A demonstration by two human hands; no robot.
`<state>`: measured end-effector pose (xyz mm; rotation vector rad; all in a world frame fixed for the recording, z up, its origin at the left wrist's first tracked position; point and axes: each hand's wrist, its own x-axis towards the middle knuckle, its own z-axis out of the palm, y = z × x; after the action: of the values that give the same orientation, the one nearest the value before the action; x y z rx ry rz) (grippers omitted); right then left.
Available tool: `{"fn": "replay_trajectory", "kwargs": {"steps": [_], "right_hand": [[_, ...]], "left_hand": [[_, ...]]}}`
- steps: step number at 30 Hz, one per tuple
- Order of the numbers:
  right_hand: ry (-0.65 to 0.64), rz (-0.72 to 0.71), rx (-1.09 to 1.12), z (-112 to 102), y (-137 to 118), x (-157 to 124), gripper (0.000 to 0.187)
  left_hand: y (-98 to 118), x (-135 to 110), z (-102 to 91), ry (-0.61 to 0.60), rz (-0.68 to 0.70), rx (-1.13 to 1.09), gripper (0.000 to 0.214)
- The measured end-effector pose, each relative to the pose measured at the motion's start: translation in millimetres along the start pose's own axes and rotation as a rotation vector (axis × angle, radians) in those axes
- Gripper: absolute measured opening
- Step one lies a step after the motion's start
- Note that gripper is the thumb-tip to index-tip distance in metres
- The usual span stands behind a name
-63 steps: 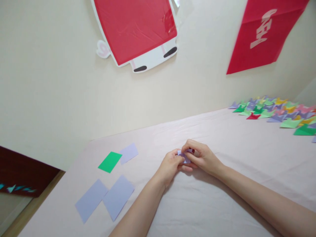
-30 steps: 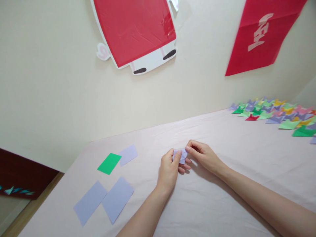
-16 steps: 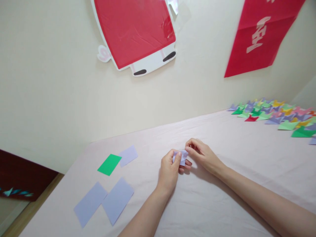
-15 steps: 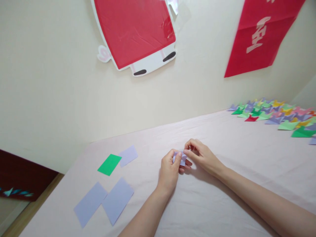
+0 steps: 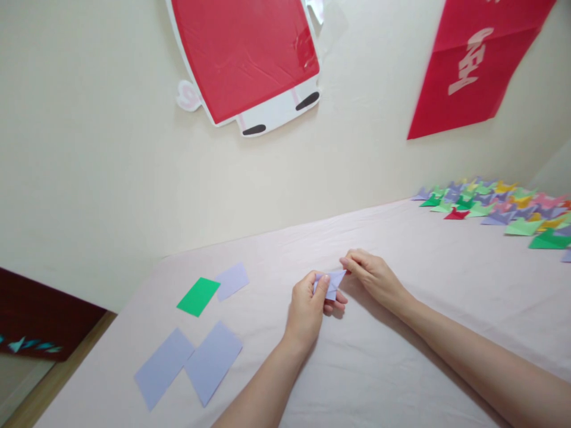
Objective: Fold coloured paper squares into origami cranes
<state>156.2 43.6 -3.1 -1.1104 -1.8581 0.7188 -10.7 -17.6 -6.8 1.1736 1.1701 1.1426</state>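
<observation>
Hands viewed remotely: my left hand (image 5: 306, 306) pinched the folded lilac paper (image 5: 332, 288) between thumb and fingers, over the pale cloth (image 5: 339, 368); my right hand (image 5: 375, 276) curled at its pointed tip, whether gripping I could not tell. I judged the step as shaping that point; next called for a steady left hold and precise right fingertips.

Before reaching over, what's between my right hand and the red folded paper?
In the head view, only pale cloth separates your right hand from the red folded paper.
</observation>
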Motion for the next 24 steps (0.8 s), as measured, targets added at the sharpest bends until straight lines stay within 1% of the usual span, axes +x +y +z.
{"fn": "replay_trajectory", "kwargs": {"steps": [2,4,5,6,8,9,11,13,14,15,16,17,18,19,20,21,24], "right_hand": [[0.092,0.037,-0.018,-5.1,4.2,1.5,0.040],[0.119,0.029,-0.025,-6.9,3.5,0.9,0.041],[0.111,0.007,-0.024,-5.8,1.0,-0.2,0.041],[0.069,-0.041,-0.021,-3.5,-2.5,-1.7,0.040],[-0.027,-0.127,-0.030,3.3,-10.8,-5.0,0.030],[-0.069,-0.153,-0.047,6.9,-14.3,-6.5,0.027],[-0.120,-0.181,-0.068,12.3,-18.1,-8.4,0.028],[-0.139,-0.170,-0.103,15.0,-16.8,-9.0,0.030],[-0.141,-0.154,-0.133,15.6,-14.8,-9.0,0.031],[-0.142,-0.135,-0.171,16.1,-12.6,-9.0,0.030],[-0.143,-0.119,-0.215,16.5,-10.5,-9.0,0.029],[-0.142,-0.109,-0.259,17.0,-8.9,-9.2,0.028],[-0.137,-0.106,-0.300,17.8,-8.0,-9.5,0.026],[-0.131,-0.106,-0.337,18.6,-7.8,-10.1,0.024],[-0.125,-0.108,-0.372,19.5,-8.2,-10.8,0.022],[-0.118,-0.107,-0.406,20.4,-8.9,-11.6,0.019],[-0.092,-0.081,-0.500,23.2,-10.8,-14.2,0.009]], "left_hand": [[-0.9,0.2,-0.8,0.029,0.000,0.001,0.034],[-2.5,0.7,-0.8,0.034,-0.004,0.010,0.034],[-3.4,0.9,-0.6,0.027,-0.007,0.020,0.034],[-4.0,1.2,-0.4,0.020,-0.006,0.040,0.034],[-3.6,1.7,-0.7,0.007,0.003,0.104,0.034],[-2.1,1.9,-1.6,-0.001,0.007,0.135,0.034],[4.0,1.4,-4.7,-0.005,0.013,0.182,0.033],[12.8,-1.9,-8.3,0.074,0.088,0.335,0.026],[16.8,-5.0,-9.4,0.154,0.166,0.501,0.022],[19.7,-9.1,-9.6,0.240,0.264,0.709,0.024],[20.8,-14.3,-8.8,0.288,0.350,0.913,0.035],[19.7,-20.1,-6.9,0.282,0.392,1.084,0.046],[16.7,-26.3,-4.3,0.224,0.413,1.214,0.052],[12.2,-32.2,-1.1,0.147,0.423,1.306,0.053],[6.8,-37.5,2.0,0.083,0.411,1.379,0.052],[1.3,-41.7,4.9,0.053,0.391,1.433,0.051],[-9.0,-46.7,9.5,0.008,0.360,1.520,0.051]]}}
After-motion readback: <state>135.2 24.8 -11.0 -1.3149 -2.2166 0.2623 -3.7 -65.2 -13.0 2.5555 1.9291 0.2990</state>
